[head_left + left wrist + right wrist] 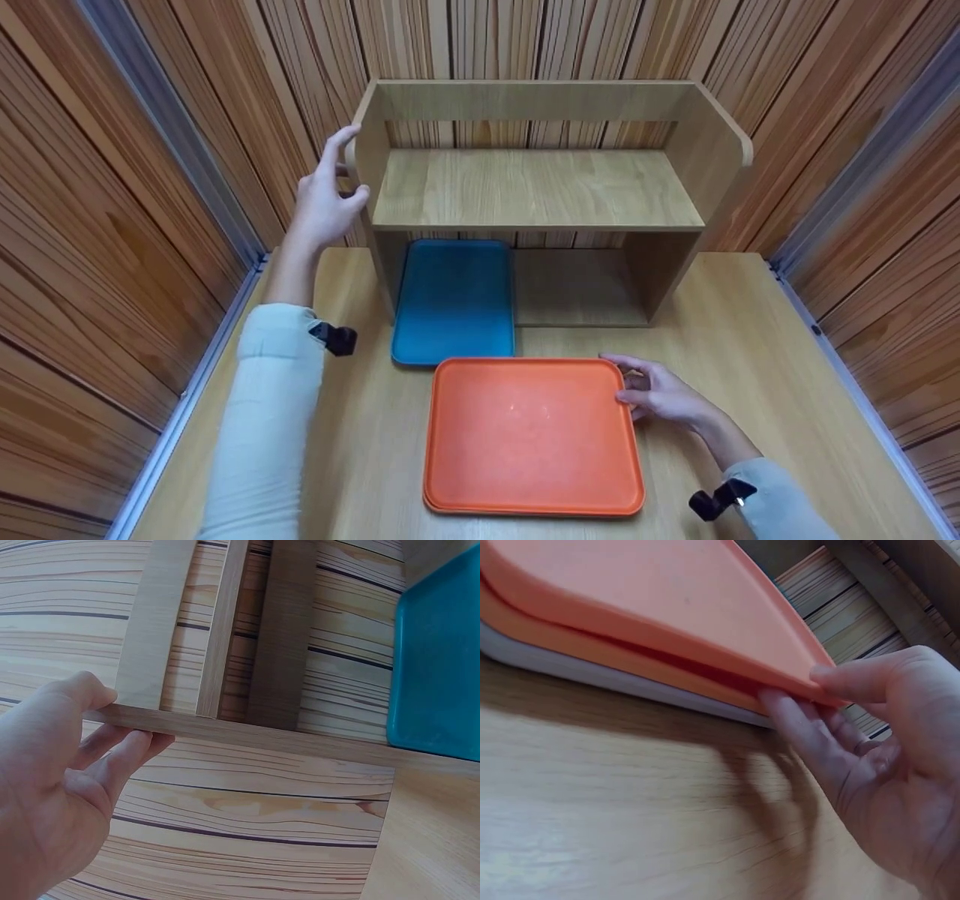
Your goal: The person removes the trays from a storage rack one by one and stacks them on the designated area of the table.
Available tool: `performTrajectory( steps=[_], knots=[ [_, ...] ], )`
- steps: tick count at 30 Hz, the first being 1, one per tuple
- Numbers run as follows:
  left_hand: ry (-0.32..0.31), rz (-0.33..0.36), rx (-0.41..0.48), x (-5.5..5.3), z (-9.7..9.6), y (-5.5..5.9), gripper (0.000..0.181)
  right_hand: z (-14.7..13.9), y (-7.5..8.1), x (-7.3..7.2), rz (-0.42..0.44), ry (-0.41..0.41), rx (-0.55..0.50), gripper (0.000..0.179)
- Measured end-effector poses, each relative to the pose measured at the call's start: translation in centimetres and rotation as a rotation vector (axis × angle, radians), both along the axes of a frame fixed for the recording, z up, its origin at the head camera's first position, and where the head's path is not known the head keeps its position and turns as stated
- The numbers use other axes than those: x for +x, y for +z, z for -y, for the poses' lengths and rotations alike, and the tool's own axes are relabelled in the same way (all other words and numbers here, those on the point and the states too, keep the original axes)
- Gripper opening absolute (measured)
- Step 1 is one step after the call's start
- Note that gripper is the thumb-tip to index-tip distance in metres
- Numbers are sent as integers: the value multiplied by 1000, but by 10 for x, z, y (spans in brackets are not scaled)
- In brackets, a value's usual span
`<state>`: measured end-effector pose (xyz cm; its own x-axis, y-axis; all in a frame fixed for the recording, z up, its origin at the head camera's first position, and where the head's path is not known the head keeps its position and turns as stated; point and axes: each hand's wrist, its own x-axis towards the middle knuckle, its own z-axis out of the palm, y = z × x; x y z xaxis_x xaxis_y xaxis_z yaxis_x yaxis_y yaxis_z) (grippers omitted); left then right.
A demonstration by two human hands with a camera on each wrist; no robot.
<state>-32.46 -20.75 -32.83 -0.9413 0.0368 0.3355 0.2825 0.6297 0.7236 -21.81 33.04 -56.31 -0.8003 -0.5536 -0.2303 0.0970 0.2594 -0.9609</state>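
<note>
The right wrist view crops the orange tray [652,589].

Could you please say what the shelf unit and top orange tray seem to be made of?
Shelf unit: probably wood or wood-look board, matte, judging by its fine grain.
Top orange tray: likely plastic, satin, given its even colour, rounded rim and highlights.

Trays, qty 4 vis.: 1 blue tray [454,300], 2 orange (top orange tray [534,435], lower orange tray [630,661]), 1 pale tray [562,666]. Shelf unit [525,101], 1, incl. 2 brds (upper brd [532,187], lower brd [577,292]), 2 side pnls (L pnl [370,150], R pnl [705,142]). Hands, 2: L hand [327,199], R hand [667,394]. Sleeves, 2: L sleeve [262,427], R sleeve [784,499]. Blk wrist units, 2: L unit [334,339], R unit [721,500]. Table [787,390], 1. Wood-panelled walls, 3: back wall [487,37], L wall [90,225], R wall [892,300].
</note>
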Motion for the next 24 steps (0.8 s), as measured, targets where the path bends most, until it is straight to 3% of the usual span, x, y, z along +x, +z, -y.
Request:
performTrajectory(
  steps=[11,24],
  knots=[
    [-7,-7,-10,4,0,1,79,5,4,-2,-91,15,128,72],
    [-2,0,-6,2,0,1,79,9,-1,-2,-31,-3,176,73]
  ],
)
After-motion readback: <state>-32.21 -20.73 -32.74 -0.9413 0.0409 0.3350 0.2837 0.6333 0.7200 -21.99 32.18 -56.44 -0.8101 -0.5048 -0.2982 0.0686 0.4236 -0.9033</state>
